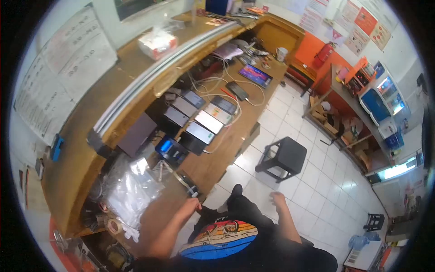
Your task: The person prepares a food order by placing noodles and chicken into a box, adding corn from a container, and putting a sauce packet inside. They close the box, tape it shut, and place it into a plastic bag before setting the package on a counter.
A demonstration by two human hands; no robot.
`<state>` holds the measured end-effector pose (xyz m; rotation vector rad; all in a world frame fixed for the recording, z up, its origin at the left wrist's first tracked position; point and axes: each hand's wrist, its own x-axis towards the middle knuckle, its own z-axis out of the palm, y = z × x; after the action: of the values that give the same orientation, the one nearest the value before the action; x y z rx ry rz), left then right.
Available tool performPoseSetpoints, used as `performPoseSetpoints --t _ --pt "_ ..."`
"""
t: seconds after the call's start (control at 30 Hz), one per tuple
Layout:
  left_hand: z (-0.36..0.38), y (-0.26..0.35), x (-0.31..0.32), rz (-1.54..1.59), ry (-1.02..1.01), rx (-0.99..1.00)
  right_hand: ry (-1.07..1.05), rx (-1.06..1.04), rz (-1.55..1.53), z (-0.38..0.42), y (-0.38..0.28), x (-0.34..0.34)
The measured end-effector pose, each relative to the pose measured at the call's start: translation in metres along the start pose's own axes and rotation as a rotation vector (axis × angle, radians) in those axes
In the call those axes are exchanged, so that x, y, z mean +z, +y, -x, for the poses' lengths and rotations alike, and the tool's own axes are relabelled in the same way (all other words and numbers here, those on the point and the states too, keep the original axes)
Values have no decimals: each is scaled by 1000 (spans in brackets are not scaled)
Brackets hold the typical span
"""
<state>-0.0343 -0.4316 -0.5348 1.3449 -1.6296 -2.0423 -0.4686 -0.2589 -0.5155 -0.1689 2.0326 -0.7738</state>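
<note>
My left hand (190,207) hangs by the front edge of the wooden workbench (204,170), with fingers loosely bent and nothing seen in them. Just beyond it lies a slim metal stand or clamp (185,183), which I cannot make out exactly. My right hand (277,199) hangs over the tiled floor, fingers slightly apart and holding nothing. Several phones rest in rows on the bench, among them a white-screened phone (209,122) and a black phone (237,90). A tablet (255,75) with a lit purple screen lies farther along.
A black stool (284,157) stands on the floor ahead. White charging cables (230,123) run among the phones. Clear plastic bags (131,190) and a tape roll (114,226) lie at the near left. A side counter (349,106) lines the right wall, below a fire extinguisher (323,53).
</note>
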Motion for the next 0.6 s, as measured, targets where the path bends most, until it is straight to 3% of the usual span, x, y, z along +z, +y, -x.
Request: performPoseSetpoints --t 0.13,0.23,0.27,0.3,0.33,0.37,0.6 --pt "-19 74 53 -209 2 -211 -166 -123 -179 -18 -29 -26" --pt "-40 89 93 -538 231 -68 -303 -197 -220 -33 -45 -60" --pt "-64 48 96 -544 406 -5 -297 -200 -214 -37 -48 -78" --pt "-62 68 104 -732 460 68 -293 -198 -206 -40 -48 -95" --pt "-62 89 113 -620 528 -142 -256 -187 -207 -47 -45 -115" --pt "-75 72 114 -662 612 -212 -221 -174 -208 -54 -40 -136" --pt "-84 85 112 -621 1051 -364 86 2 -229 -127 -8 -254"
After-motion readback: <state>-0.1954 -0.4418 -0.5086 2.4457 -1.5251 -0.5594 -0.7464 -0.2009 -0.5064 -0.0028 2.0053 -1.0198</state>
